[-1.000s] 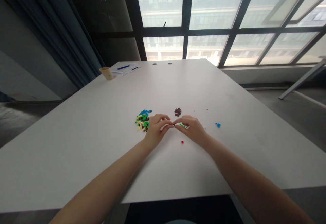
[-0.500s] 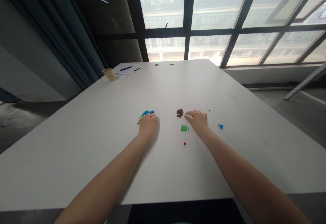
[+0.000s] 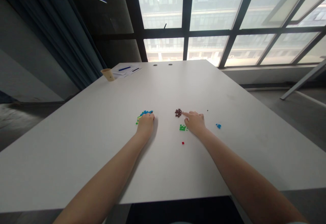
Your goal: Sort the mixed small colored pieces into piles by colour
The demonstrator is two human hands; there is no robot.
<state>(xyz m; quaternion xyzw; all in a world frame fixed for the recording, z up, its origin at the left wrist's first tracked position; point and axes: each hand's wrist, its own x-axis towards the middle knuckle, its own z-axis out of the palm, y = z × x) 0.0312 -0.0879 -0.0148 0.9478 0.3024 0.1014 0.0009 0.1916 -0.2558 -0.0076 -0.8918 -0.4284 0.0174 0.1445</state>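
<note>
Small coloured pieces, like tiny building bricks, lie in groups on the white table. My left hand (image 3: 145,122) rests with curled fingers on a group of blue pieces (image 3: 146,112) and yellow-green pieces (image 3: 138,119); its fingertips are hidden, and what they hold cannot be made out. The index finger of my right hand (image 3: 195,120) stretches out to the right edge of a dark brown pile (image 3: 178,113), touching it. Just left of that hand's thumb lie green pieces (image 3: 182,127). Nearer to me is a single red piece (image 3: 183,143).
Right of my right hand are a few blue pieces (image 3: 218,126) and one tiny dark piece (image 3: 207,110). At the table's far left stand a tan cup (image 3: 108,74) and papers (image 3: 122,71) with a blue pen (image 3: 124,68). Windows rise behind the table (image 3: 163,91).
My right hand's index finger has straightened and reached left to the brown pile; the small dark piece by its fingertips no longer shows apart. My left hand stays on its group.
</note>
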